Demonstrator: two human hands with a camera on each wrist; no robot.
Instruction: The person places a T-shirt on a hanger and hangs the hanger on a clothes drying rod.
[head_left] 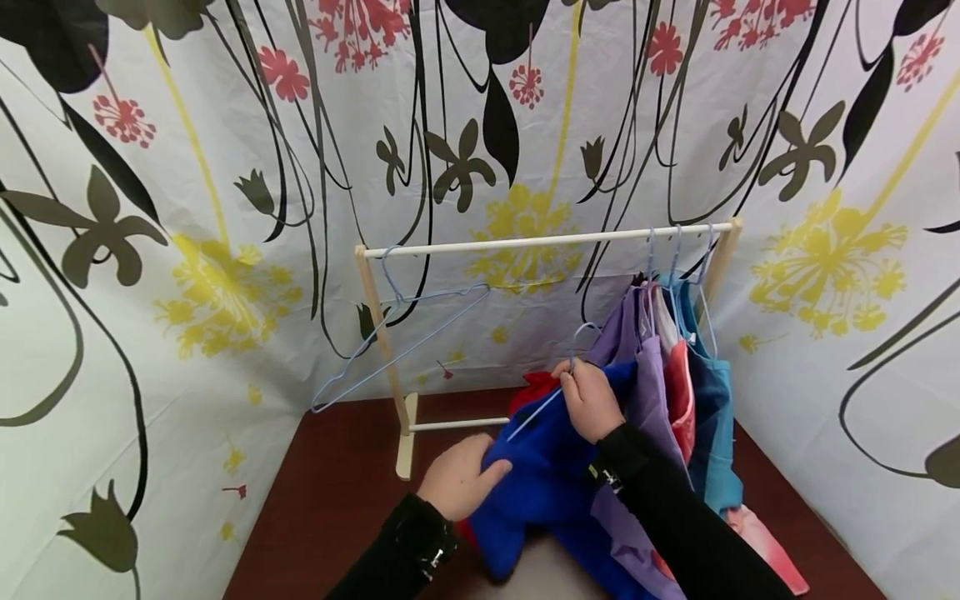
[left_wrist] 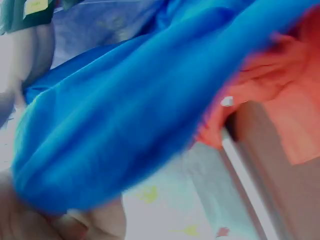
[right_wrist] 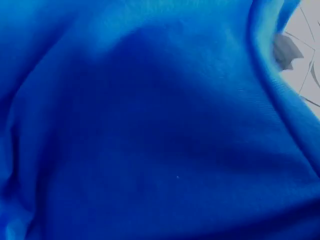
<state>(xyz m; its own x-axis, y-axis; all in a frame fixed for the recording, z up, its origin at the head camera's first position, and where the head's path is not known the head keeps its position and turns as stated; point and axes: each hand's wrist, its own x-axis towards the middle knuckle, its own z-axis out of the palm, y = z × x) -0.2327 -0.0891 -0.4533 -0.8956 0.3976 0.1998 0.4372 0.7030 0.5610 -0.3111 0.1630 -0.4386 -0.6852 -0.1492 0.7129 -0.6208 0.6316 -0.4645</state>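
In the head view, my right hand (head_left: 591,402) grips a light-blue clothes hanger (head_left: 534,414) just below its hook, at the neckline of a blue garment (head_left: 543,471). One arm of the hanger slants down to the left over the cloth. My left hand (head_left: 459,477) pinches the garment's left shoulder, thumb on top. The left wrist view shows the left hand's fingers (left_wrist: 100,220) under the bunched blue cloth (left_wrist: 115,125), with the right hand at upper left. Blue cloth (right_wrist: 150,125) fills most of the right wrist view, so the right fingers are hidden there.
A clothes rack (head_left: 525,242) stands on the dark red table (head_left: 300,500). An unused hanger (head_left: 420,333) hangs at its left end; purple, pink and teal clothes (head_left: 716,417) hang at the right. A red garment (left_wrist: 280,95) lies behind the blue one. Flower-patterned cloth (head_left: 360,125) surrounds the table.
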